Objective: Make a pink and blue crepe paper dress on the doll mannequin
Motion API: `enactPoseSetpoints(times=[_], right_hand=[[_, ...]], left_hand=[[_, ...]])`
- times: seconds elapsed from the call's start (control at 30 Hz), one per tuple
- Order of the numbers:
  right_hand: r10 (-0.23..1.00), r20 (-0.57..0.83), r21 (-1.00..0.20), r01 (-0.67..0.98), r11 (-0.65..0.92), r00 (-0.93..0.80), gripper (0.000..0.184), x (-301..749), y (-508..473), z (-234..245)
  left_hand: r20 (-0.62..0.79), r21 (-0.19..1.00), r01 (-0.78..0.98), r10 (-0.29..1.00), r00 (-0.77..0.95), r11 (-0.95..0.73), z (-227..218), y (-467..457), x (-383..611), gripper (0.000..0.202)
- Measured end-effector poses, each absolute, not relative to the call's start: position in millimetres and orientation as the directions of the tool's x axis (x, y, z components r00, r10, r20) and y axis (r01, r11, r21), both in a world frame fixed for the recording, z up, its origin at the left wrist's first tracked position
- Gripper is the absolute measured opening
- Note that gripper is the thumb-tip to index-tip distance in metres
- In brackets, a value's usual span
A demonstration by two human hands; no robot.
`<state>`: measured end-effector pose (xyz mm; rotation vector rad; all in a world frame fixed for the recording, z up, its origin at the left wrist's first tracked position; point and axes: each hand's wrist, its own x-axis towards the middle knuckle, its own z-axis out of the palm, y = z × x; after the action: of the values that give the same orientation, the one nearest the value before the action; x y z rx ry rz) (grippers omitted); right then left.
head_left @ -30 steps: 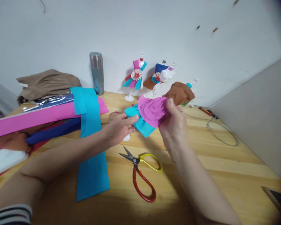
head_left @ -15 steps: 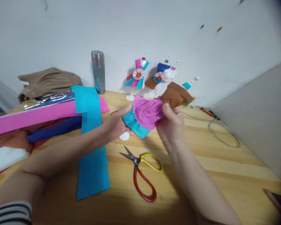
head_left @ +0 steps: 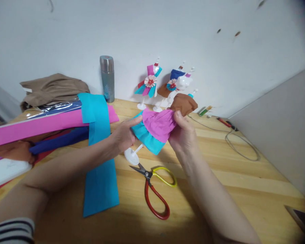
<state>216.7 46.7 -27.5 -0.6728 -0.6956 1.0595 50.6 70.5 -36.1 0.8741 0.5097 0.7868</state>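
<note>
Between my hands is a small dress form (head_left: 158, 126) on a white stand, tilted, dressed in a brown top and a pink layer over a turquoise skirt. My left hand (head_left: 125, 135) grips the turquoise hem at the left, thumb on top. At the waist, my right hand (head_left: 183, 133) pinches the gathered pink and brown fabric. The white round base (head_left: 131, 156) shows below the skirt. Beneath lie scissors (head_left: 148, 175) with one yellow and one red handle, blades parted. A turquoise strip (head_left: 101, 183) lies left of them, partly behind my left forearm.
Dressed small forms (head_left: 150, 81) stand along the wall beside a grey flask (head_left: 107, 79). Folded pink fabric (head_left: 40, 125) and a brown cloth (head_left: 54, 88) are piled at left. At right lie a thin cable (head_left: 231, 145) and a red-black tool (head_left: 225, 122).
The dress form has tilted and shifted slightly left and down in my hands. Its white base and stem now show below the skirt. The scissors and turquoise strip stay put.
</note>
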Motion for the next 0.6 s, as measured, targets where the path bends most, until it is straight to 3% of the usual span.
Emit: enactPoseSetpoints(times=[0.1,0.23,0.6], right_hand=[[0.95,0.182,-0.79,-0.538,0.294,0.253,0.023,214.7,43.2,-26.4],[0.963,0.198,-0.796,-0.543,0.267,0.184,0.024,213.7,40.6,-25.1],[0.962,0.232,-0.774,-0.57,0.274,0.147,0.036,223.9,44.3,-25.0]], left_hand=[[-0.181,0.803,-0.367,0.78,0.599,0.469,-29.3,77.7,46.6,0.03],[-0.152,0.863,-0.245,0.689,0.709,0.442,-24.2,84.0,38.6,0.024],[-0.187,0.808,-0.288,0.687,0.702,0.514,-21.4,81.8,42.3,0.022]])
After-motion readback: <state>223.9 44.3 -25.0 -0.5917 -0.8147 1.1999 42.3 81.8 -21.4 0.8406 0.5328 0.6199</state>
